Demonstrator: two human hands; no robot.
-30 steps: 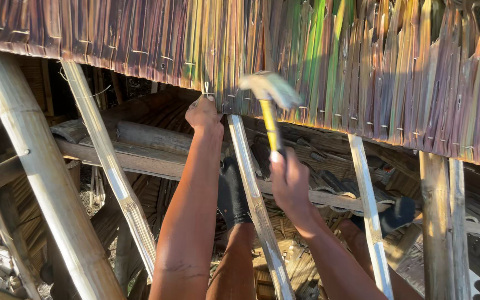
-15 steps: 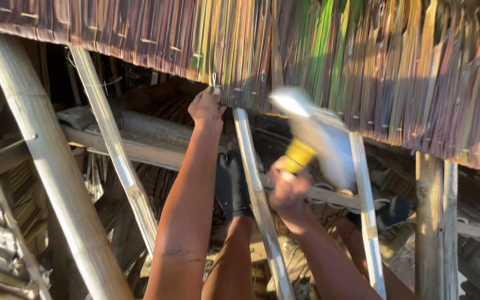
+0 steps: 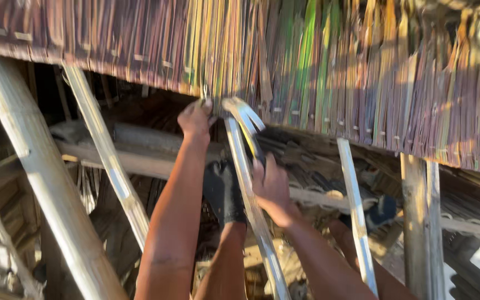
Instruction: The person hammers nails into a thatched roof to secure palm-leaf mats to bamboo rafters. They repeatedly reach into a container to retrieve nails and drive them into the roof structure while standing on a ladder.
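Swung up since before, hammer meets thatch at twelve o'clock; right hand grips it; left hand pinches nail.

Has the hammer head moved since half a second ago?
Yes. The hammer has swung up and left, from beside the right slat to the thatch edge, close to the left hand. The right hand grips its handle.

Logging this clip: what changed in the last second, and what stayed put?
The right hand swung the hammer out to the right, then back up to the thatch edge. The left hand stayed pinching a nail there; the bamboo rafters did not move.
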